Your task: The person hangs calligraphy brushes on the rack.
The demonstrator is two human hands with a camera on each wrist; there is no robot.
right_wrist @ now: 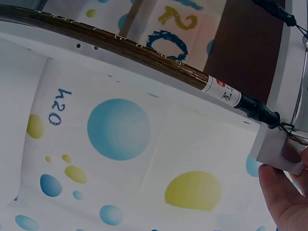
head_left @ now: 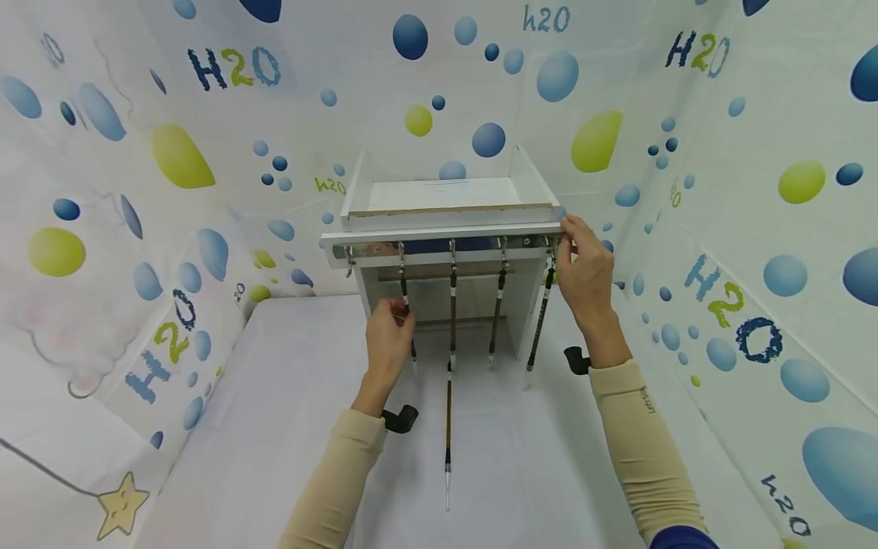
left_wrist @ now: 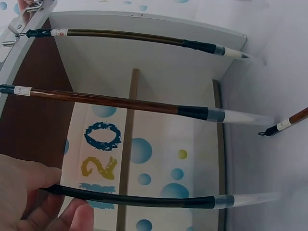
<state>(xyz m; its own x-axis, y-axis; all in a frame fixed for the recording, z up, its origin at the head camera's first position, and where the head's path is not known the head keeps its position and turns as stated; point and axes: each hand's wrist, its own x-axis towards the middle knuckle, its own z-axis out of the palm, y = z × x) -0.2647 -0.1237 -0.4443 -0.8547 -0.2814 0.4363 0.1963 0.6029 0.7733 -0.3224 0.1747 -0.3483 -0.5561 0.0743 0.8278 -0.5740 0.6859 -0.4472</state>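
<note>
A white wooden rack (head_left: 446, 232) stands on the table, and several calligraphy brushes hang from hooks on its front rail. My left hand (head_left: 401, 316) pinches the dark handle of the leftmost hanging brush (head_left: 408, 328); in the left wrist view the thumb and fingers of this hand (left_wrist: 65, 192) close round that brush (left_wrist: 144, 199). My right hand (head_left: 569, 236) grips the right end of the rail, next to the rightmost brush (head_left: 542, 320). The right wrist view shows that hand (right_wrist: 284, 187) at the rack's corner (right_wrist: 272, 144), just below the brush's (right_wrist: 144, 53) hanging loop.
Another brush (head_left: 448, 427) lies on the white table in front of the rack, tip toward me. Two more brushes (left_wrist: 120, 102) hang between the hands. Curtains printed with bubbles and "H2O" enclose the table on three sides.
</note>
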